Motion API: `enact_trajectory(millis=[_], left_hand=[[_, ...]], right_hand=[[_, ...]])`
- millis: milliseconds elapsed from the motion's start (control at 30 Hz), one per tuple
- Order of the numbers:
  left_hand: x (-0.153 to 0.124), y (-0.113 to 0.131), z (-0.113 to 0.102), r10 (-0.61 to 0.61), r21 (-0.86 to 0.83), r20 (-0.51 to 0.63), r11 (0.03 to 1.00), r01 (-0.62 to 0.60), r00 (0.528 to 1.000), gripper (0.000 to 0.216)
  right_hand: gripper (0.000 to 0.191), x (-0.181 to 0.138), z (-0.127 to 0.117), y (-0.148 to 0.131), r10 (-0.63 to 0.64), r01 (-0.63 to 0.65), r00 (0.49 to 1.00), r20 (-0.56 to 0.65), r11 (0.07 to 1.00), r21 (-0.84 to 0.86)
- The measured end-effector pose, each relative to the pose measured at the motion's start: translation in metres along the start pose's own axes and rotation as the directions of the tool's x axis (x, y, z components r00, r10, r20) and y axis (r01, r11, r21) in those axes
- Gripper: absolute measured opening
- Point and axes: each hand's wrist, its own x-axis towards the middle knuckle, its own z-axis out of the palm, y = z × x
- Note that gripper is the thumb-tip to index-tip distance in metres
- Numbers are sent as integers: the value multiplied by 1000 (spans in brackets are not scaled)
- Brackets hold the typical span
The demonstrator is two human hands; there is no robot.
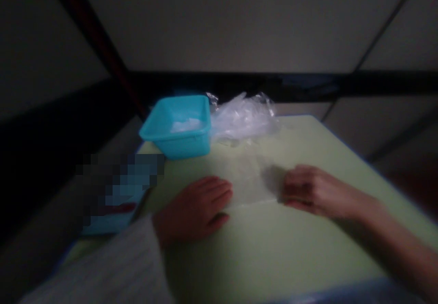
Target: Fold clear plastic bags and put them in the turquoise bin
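Note:
A clear plastic bag (251, 181) lies flat on the pale green table (280, 249), between my two hands. My left hand (195, 210) rests palm down with fingers stretched flat, its fingertips at the bag's left edge. My right hand (313, 191) sits at the bag's right edge with its fingers curled in, pinching or pressing the plastic; the picture is dim and blurred, so the grip is hard to read. A grey sleeve covers my left forearm.
A turquoise plastic tub (178, 128) with something white inside stands at the table's far left. A heap of crumpled clear bags (242, 119) lies to its right. A blue object (112, 213) sits at the left edge, partly pixelated. Walls surround the table.

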Motion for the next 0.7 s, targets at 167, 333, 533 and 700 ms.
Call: enact_trajectory(millis=[167,333,533,700], left_hand=[[2,3,2,-19,2,15,1000,19,1000,31],[1,2,3,-39,-14,14,999,39,999,29],[1,2,4,-36,7,25,999,36,999,30],[1,2,5,-41,-2,0,999,41,999,30]], right_hand=[[26,6,9,-5,-6,11,999,52,996,-92],[29,4,14,-5,-9,12,1000,20,989,-147],[29,4,15,-6,-7,8,1000,8,989,-150],[29,4,9,-7,6,-6,1000,-2,1000,-18]])
